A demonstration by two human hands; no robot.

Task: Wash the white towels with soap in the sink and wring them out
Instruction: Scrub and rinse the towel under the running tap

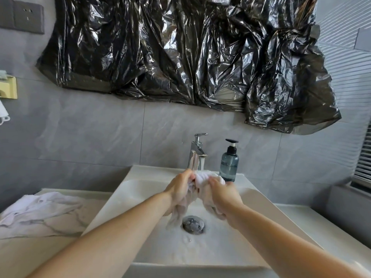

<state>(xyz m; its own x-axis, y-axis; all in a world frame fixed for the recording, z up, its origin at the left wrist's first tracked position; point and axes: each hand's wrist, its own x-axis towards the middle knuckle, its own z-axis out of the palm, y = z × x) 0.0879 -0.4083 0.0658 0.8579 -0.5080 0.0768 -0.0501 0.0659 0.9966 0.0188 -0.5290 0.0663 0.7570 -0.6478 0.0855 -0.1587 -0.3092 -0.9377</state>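
White towel [202,178] bunched over the sink [152,197] beneath the running faucet [197,151], black plastic sheeting [180,51] on the wall, second towel [38,207] on the counter, left hand [180,187] and right hand [222,192] gripping it, soap bottle [229,161] beside the faucet

I see a wet white towel [202,178] bunched up over the sink [124,189] basin, under the tap, ends hanging twd the drain. 2nd white towel [38,207] lies crumpled on the counter, left of sink. Soap bottle [228,163] stands upright at sink's back edge.
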